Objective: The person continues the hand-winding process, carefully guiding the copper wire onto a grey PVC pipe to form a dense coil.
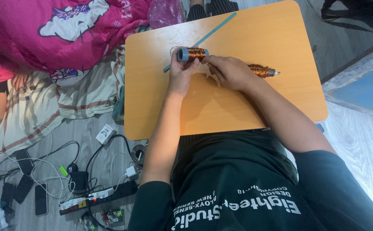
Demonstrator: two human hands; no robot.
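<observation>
Head view looks straight down over the person's chest onto a small orange wooden surface point(246, 107) with rounded corners. Far to the left of the left grip, a bright pink patterned blanket point(45, 34) lies bunched on the floor over a pale striped sheet point(58, 107). Below that, well left of the forearm, sit dark phones point(24, 188), white cables point(45, 171) and a black power strip point(109, 194) on the grey floor.

Left hand point(182, 70) rests on the surface with its fingers curled closed around a blue-capped spool wound with copper wire point(193, 54); the grip holds the spool's near side, with the blue end cap showing just left of the fingertips. Running from just below-left of this grip up and away to the right is a thin teal plastic strip point(208, 35), lying flat on the surface and passing behind the spool.

Right hand point(229, 72) lies just beside the left, its fingertips pinched together at the right end of the held spool, touching or almost touching it; whether it clamps the spool or only fine wire I cannot tell. Just right of this grip, partly hidden under the back of the hand, a second copper-wound spool with a grey tip and metal pin point(262, 70) lies on its side on the surface. Both arms come from short black sleeves of a dark printed shirt point(237, 188).
</observation>
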